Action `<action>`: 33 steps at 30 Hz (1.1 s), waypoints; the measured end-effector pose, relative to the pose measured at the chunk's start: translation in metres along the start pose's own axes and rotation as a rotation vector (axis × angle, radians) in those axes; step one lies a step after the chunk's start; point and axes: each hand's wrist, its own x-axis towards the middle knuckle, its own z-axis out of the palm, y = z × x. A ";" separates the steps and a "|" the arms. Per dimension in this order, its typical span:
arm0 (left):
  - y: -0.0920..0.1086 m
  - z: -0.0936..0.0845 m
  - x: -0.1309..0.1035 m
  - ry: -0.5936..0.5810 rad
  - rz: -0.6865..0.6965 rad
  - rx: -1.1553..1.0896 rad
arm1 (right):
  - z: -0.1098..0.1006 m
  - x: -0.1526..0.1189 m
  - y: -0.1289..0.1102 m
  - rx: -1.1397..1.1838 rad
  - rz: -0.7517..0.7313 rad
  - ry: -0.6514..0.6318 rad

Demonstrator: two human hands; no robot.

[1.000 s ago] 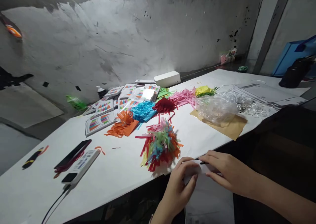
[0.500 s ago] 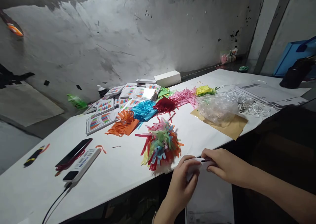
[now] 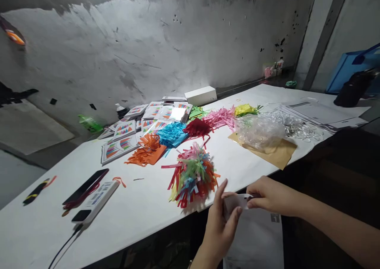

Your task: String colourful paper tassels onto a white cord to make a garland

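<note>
At the table's front edge my left hand [image 3: 221,225] grips a small white piece [image 3: 234,205] between thumb and fingers, its index finger raised. My right hand [image 3: 268,196] pinches the right end of the same piece, where a small dark part shows; what exactly its fingertips hold is partly hidden. Below both hands hangs or lies a large white sheet [image 3: 255,237] with a grey mark. Just beyond my left hand, a multicoloured bunch of paper strips [image 3: 192,176] sits on the white table [image 3: 142,209].
Orange [image 3: 145,152], blue [image 3: 172,133], red, pink and yellow fringed paper lies behind, beside printed cards [image 3: 121,144]. A clear plastic bag [image 3: 259,130] rests on a brown envelope [image 3: 279,154]. At left are a phone [image 3: 86,186] and a cabled white power bank [image 3: 96,201].
My left index finger has lifted and the left hand has opened somewhat around the white piece, which shows more of its face. The view has shifted slightly.
</note>
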 end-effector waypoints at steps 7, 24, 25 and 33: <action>0.007 -0.005 0.006 -0.003 -0.226 -0.066 | 0.001 -0.007 0.001 -0.007 -0.033 -0.023; 0.008 -0.009 0.010 0.035 -0.475 -0.431 | 0.000 -0.010 0.021 0.271 -0.046 0.047; 0.006 -0.011 0.009 0.044 -0.527 -0.517 | 0.005 -0.013 0.023 0.300 -0.036 0.091; 0.013 -0.007 0.004 0.218 -0.339 -0.113 | 0.074 -0.029 0.031 0.647 0.186 0.630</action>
